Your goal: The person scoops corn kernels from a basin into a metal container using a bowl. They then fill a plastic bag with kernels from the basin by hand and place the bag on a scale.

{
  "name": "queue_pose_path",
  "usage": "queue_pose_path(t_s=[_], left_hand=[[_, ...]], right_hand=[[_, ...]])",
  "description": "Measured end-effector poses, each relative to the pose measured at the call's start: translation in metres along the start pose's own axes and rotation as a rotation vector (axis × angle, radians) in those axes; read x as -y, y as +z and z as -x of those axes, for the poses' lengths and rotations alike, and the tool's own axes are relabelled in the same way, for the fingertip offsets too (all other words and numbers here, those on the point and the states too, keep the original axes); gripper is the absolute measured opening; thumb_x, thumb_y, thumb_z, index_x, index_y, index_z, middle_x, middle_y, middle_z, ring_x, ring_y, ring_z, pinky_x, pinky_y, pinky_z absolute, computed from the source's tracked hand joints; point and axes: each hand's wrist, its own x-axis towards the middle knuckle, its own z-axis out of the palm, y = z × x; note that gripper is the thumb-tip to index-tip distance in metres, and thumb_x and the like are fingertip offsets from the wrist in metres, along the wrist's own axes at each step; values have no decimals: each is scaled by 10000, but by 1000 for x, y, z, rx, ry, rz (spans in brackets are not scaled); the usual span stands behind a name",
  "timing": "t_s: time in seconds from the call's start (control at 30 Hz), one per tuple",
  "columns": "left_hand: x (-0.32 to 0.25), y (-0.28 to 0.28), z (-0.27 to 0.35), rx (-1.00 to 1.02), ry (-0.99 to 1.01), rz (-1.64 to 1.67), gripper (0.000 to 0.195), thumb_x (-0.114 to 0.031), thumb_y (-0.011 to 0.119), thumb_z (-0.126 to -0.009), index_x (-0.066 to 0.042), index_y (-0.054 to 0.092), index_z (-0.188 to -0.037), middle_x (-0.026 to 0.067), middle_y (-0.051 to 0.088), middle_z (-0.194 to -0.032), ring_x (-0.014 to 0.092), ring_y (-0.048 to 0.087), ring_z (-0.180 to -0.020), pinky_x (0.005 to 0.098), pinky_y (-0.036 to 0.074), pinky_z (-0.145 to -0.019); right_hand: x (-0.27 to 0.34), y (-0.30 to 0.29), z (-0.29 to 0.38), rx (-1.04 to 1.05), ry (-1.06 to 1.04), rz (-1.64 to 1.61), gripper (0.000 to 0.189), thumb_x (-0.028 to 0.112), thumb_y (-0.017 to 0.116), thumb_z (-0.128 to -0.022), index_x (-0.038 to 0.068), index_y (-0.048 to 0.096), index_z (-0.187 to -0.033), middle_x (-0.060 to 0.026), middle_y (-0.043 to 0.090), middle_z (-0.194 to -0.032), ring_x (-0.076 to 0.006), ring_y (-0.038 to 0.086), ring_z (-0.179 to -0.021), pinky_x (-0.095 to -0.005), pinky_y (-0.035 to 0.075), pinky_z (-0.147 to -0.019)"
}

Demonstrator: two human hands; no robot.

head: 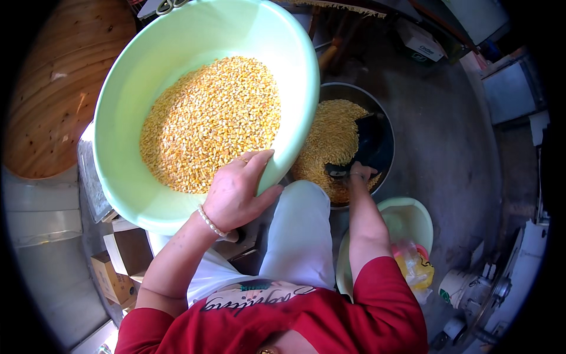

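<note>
A large pale-green plastic basin (128,79) leans tilted before me, with a heap of yellow corn kernels (216,124) inside. My left hand (239,188) grips its near right rim, fingers inside over the kernels and thumb outside. Lower and to the right stands a round metal pot (391,132), which also holds corn kernels (329,128). Inside that pot, my right hand (363,171) is closed around a black scoop (373,137). The scoop lies against the kernels on the pot's right side; how much it carries is hidden by shadow.
A second green basin (409,210) sits below my right arm, beside a yellow plastic bag (415,265). Left are a round wooden tabletop (66,88) and cardboard boxes (112,276). A white bucket (455,287) stands at lower right, a carton (424,44) farther back.
</note>
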Motion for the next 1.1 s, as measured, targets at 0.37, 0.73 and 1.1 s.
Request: queue_pose_path(t_s=[0.37, 0.73, 1.1], left_hand=[[1, -2, 3, 5, -41, 1, 501, -176, 699, -718, -31, 520, -1163, 175, 600, -964, 342, 599, -861, 386, 480, -753], [-5, -5, 4, 27, -33, -59, 560, -205, 714, -679, -16, 509, -1164, 177, 592, -1024, 349, 586, -909, 399, 479, -782], [4, -7, 10, -90, 101, -6, 446, -210, 663, -707, -17, 539, -1090, 184, 592, -952, 355, 591, -835, 413, 485, -735]], right_hand=[[-53, 9, -22, 208, 329, -1078, 471, 0, 551, -751, 27, 426, -1204, -195, 518, -1149, -386, 573, -964, -565, 496, -777], [-127, -1, -28, 485, 353, -1285, 470, 54, 574, -709, 40, 430, -1157, -171, 534, -1068, -393, 575, -930, -536, 534, -747], [-34, -70, 18, 531, 49, -1222, 312, 53, 589, -700, 13, 508, -998, -153, 579, -975, -333, 595, -898, -493, 542, -775]])
